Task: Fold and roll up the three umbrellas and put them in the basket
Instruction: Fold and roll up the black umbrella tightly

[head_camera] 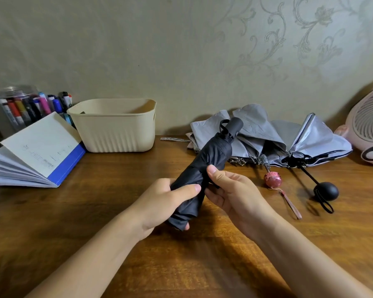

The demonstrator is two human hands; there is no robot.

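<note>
Left grip (166, 203) and right grip (230, 190) wrap black umbrella (213, 151), nearly rolled; two grey umbrellas (256, 130) lie loose on bench (108, 190); basket (116, 134) shows none.

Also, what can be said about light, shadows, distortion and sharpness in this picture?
All in the head view: soft light, seemingly from the right, since the round black handle throws its shadow leftward on the table; a warm sheen lies on the wood between the forearms; wide-angle bending stretches the pink fan at the edge; the held black umbrella is sharp, the pens at far left softer.
</note>
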